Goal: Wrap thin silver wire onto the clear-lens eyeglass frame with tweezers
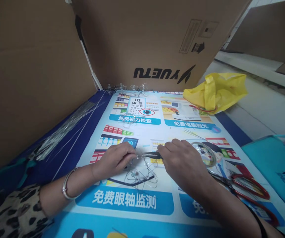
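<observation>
Left hand: the left hand [116, 159] has thumb and fingers drawn together, pinching the beaded wire piece [139, 178] at its far end.
Right hand: the right hand [183, 162] is closed around 1 pair of pliers [153, 155], its dark tips pointing left.
Beaded wire piece: between the 2 hands, its loose loops spreading toward the near side over the printed sheet [148, 132]; the plier tips meet its far end, though whether they grip it I cannot tell.
Right side: a tape roll [214, 155] lies just beyond the right forearm; red-handled scissors [250, 186] lie to its right, and farther right a teal pouch [266, 162].
Far right: a crumpled yellow bag [221, 92], partly over the sheet.
Far edge: clear-beaded wire pieces [122, 87] against the cardboard [157, 39].
Left side: a bundle of straight wires [68, 129] on blue cloth [89, 130].
Left wrist: 1 silver bangle [64, 185], near a spotted sleeve [20, 211].
</observation>
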The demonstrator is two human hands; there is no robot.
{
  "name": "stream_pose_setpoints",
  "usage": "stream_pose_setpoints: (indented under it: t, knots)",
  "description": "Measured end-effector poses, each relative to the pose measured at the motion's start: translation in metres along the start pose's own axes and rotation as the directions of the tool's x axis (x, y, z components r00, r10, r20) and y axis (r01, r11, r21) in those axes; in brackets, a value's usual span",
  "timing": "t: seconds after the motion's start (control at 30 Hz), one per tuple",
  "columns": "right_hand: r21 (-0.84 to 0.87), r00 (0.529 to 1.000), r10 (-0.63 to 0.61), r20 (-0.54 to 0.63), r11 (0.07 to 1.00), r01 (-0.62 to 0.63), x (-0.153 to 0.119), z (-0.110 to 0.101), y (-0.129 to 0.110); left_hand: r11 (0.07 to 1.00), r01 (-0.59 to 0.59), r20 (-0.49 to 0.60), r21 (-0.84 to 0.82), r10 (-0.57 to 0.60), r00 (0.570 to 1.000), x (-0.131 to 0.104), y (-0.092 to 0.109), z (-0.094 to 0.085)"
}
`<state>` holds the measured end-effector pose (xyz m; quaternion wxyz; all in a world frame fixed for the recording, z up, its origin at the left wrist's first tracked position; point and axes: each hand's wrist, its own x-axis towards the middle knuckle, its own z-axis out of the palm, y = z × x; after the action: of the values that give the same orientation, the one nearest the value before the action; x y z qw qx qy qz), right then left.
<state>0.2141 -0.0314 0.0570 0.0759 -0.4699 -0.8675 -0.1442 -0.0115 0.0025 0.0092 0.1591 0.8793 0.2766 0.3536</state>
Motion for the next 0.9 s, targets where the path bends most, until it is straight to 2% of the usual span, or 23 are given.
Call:
stream_pose_setpoints:
  t: [0.23,0.5,0.73,0.9]
  knots:
    - [-0.022,0.997,-0.040,-0.061,0.999,0.038,-0.001,-0.001,-0.003,1.000,0.005,-0.021,0.029,-0.004,1.000,-0.002,-0.002,0.001]
    - [-0.156,0.998,-0.061,-0.027,0.986,0.056,0.002,0.009,-0.009,0.992,-0.052,-0.014,0.112,0.054,0.998,-0.005,-0.005,0.004]
    - [-0.124,0.997,-0.072,-0.018,0.990,0.069,0.002,0.016,-0.009,0.988,-0.077,0.021,0.136,0.074,0.997,-0.002,0.000,0.004]
    - [-0.079,0.997,-0.069,0.046,0.994,0.072,0.003,0.018,-0.009,0.983,-0.106,0.039,0.152,0.102,0.994,-0.001,0.000,0.003]
